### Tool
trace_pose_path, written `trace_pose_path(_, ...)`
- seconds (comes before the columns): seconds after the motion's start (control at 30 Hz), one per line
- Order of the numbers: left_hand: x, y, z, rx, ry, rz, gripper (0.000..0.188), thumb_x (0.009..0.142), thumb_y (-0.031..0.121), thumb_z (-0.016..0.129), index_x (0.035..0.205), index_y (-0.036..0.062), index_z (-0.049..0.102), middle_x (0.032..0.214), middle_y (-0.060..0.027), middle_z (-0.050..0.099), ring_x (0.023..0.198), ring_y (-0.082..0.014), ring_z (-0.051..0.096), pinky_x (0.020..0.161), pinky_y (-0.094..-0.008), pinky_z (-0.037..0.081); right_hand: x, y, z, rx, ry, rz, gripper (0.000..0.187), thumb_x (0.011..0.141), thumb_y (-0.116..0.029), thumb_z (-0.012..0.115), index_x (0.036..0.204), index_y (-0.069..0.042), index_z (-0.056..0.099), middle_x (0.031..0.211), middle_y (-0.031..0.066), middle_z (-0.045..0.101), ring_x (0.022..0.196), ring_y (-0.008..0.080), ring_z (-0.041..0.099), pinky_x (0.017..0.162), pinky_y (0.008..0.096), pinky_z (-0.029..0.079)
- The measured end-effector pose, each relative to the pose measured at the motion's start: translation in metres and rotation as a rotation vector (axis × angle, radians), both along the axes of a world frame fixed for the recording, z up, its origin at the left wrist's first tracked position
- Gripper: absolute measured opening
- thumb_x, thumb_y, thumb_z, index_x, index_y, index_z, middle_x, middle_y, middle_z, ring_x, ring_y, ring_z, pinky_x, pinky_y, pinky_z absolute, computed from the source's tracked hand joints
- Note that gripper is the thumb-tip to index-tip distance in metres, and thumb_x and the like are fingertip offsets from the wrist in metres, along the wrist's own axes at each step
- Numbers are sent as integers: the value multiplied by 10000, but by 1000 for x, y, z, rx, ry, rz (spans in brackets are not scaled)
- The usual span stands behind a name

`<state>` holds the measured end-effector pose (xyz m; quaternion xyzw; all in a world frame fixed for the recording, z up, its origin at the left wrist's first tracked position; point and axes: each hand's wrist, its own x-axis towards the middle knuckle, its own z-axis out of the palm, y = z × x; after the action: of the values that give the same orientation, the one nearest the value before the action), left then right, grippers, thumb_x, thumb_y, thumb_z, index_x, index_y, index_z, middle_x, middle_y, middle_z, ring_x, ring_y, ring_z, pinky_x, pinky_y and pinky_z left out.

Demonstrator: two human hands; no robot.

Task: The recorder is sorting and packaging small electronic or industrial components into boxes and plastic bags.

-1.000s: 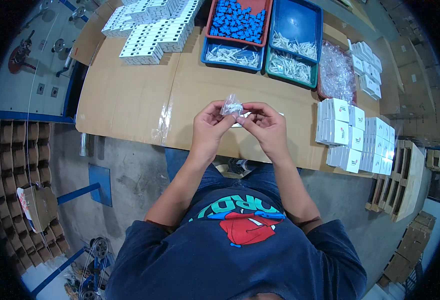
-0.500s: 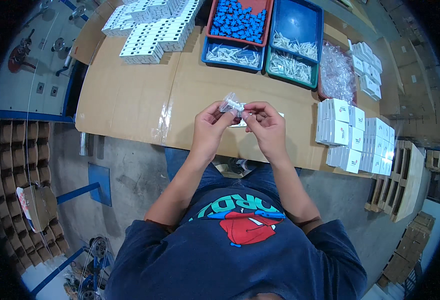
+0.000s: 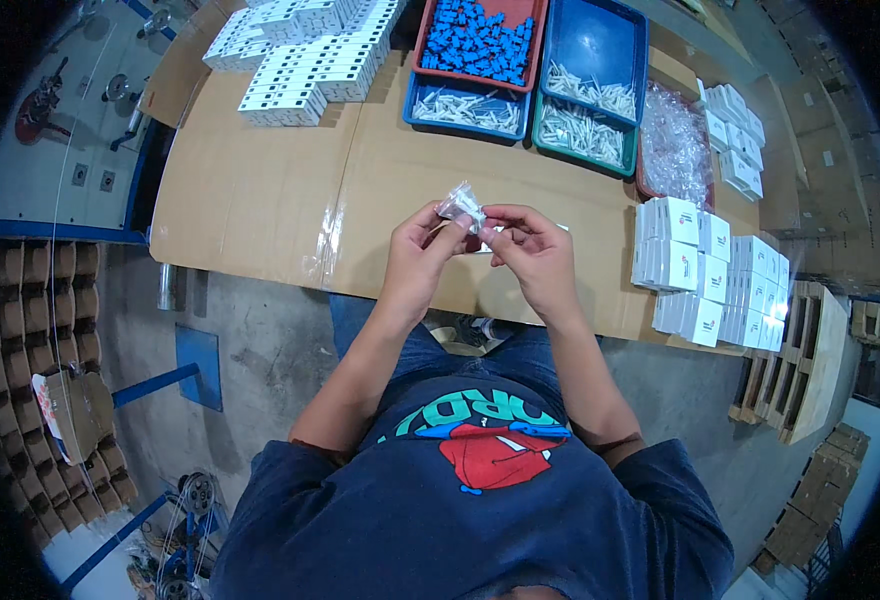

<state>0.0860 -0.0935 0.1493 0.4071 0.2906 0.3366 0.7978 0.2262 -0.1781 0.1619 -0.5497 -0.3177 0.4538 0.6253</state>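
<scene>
At this moment, one small clear bag [image 3: 460, 203] is in handling, and by my judgement this piece is only partly done: something white seems to be in it already, but the bag is not yet put down, and I cannot tell if its mouth is closed. You hold it above the cardboard-covered table [image 3: 250, 200], in front of your body. Your left hand [image 3: 420, 250] grasps it between thumb and fingers; your right hand [image 3: 537, 252] has its fingertips at the bag's right edge, but whether they pinch it I cannot tell. Both forearms come up from your sides and lean inward, with the wrists well apart. Below your hands lies a white flat piece [image 3: 485, 247], mostly hidden. White boxes [image 3: 675, 240] stand stacked at your right.
</scene>
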Motion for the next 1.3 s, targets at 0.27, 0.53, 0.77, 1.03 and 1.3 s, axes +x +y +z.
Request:
trace_pose_path(0.27,-2,3,-4,7,-7,-24,216,966,111,618,1147,-6,632,1028,-73,692,898,-133,677,806,-275,562,-2,-1,-1,-8,37,-22,256,918,-49,686,1163,18,654,1015,52,686,812,70,643,625,210,518)
trace_pose_path(0.53,1,1,-2,38,38,51,214,974,114,606,1144,-14,632,1028,-78,690,877,-133,677,795,-270,562,0,0,-2,-24,37,-3,255,923,-49,679,1167,21,650,996,52,687,781,56,618,584,211,497)
trace_pose_path(0.77,-2,3,-3,25,38,0,202,970,97,595,1140,-10,617,1002,-85,686,880,-144,674,797,-298,562,-3,0,-7,-35,76,-59,179,931,-53,671,1094,19,657,970,52,684,713,59,605,560,213,489)
trace_pose_path(1.03,-5,2,0,2,19,-33,193,972,113,593,1117,-8,635,930,-60,677,803,-121,647,769,-273,540,-3,-1,-5,25,109,-50,88,927,-35,665,992,19,637,1021,86,670,679,77,593,571,226,502)
trace_pose_path(1.3,-3,2,-2,44,46,18,200,965,147,627,1093,1,674,899,-28,683,753,-84,627,716,-243,533,-1,-1,-8,63,96,-29,140,911,-1,672,1044,19,634,1055,91,664,732,88,614,613,232,525)
